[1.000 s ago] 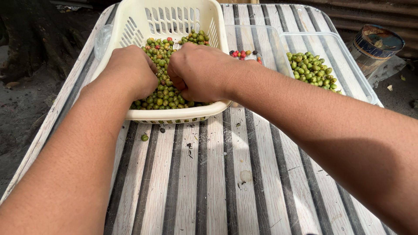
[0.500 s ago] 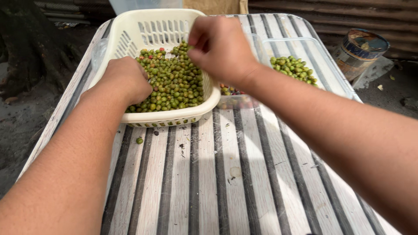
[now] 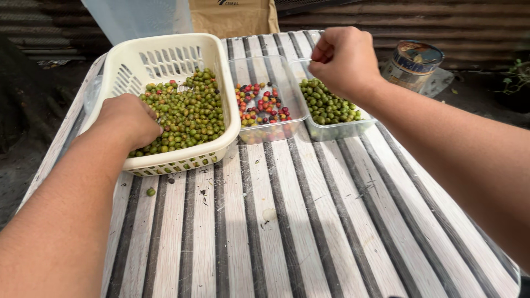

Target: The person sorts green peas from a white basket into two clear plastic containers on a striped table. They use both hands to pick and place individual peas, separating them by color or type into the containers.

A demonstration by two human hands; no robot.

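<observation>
Berries (image 3: 185,116), mostly green w/ a few red, are heaped in a cream slotted basket (image 3: 165,55) at far left of a slatted table (image 3: 309,221); the table's pale and dark strips run near-to-far. The basket's long axis runs near-to-far too, tilted a bit left. Left hand (image 3: 130,118) is laid on the heap at the basket's near-left corner, fingers curled down into the berries; what is pinched, if anything, cannot be told. Right hand (image 3: 345,58) is held as a closed fist over a clear tub (image 3: 337,129) of green berries, far right; contents of the fist are hidden. Between basket and that tub, touching both, a second clear tub (image 3: 276,129) w/ red, orange and dark berries is seen. One stray green berry (image 3: 150,191) lies on the table just near the basket. Setting is outdoors: bare ground left, corrugated metal wall behind. A brown paper sack (image 3: 234,16) stands at the far edge, a pale plastic bin (image 3: 138,16) left of it, a round tin (image 3: 413,63) at far right off the table.
</observation>
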